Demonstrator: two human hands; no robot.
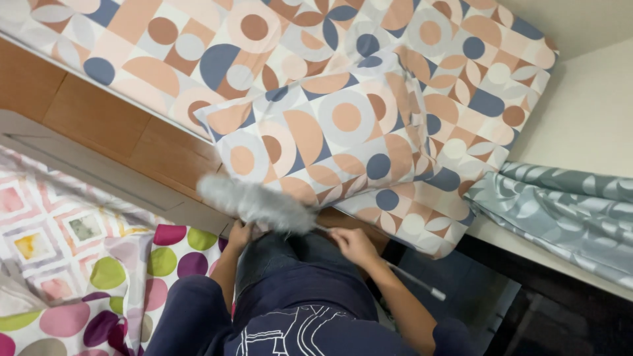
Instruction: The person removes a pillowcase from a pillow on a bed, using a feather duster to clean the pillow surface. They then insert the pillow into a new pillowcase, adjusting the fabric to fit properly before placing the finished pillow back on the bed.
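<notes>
1. Grey and fluffy, the duster head point(254, 203) lies across the lower edge of the pillow point(323, 142), and it looks blurred.
2. Its thin handle point(412, 280) runs from the fluffy part down to the right and ends in a pale tip.
3. At the near end of the fluffy part is the left hand point(239, 234); the fibres cover the fingers, so I cannot tell if they are spread or pressed together.
4. On the handle, just right of the fluffy part, the right hand point(353, 242) is wrapped around the rod with fingers closed.
5. The pillow has a pattern of peach, white and dark blue circles and half circles, and it rests on a bed sheet point(461, 59) with the same pattern.
6. Under the sheet on the left side a brown wooden bed frame point(99, 115) shows.
7. A cloth with coloured dots point(171, 260) and squares lies at the lower left.
8. A grey fabric with leaf pattern point(560, 211) lies at the right, near the corner of the bed.
9. The person wears dark blue clothes point(297, 310).
</notes>
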